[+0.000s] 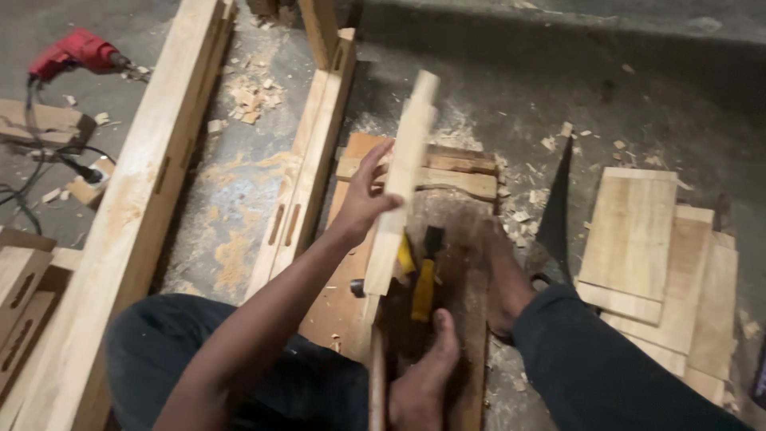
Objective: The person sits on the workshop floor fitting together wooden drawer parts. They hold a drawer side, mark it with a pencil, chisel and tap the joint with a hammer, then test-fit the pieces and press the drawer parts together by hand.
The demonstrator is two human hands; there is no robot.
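Overhead view of a person seated on a concrete floor [654,88] strewn with wood chips. A long timber beam [132,215] with cut slots runs from far centre to near left; a second, narrower slotted rail [307,172] lies parallel, just to its right. At right, a stack of flat boards [662,263] rests on the floor, with a dark hand saw [556,211] lying between it and the worker's foot. At centre, a low wooden work block [447,172] sits under both bare feet [507,275], which are planted on its dark worn surface. The left hand [363,195], reaching in from the near left on an extended arm, is wrapped around a pale wooden slat [401,187]; the slat stands nearly upright, tilted slightly right, its lower end down on the block and its upper end blurred. The right hand is out of sight, so its state cannot be told. Just right of the slat's lower end, a yellow-handled chisel [424,279] lies on the block between the feet. At far left, a red power drill [73,53] lies on the floor, its dark cable [32,172] trailing nearer.
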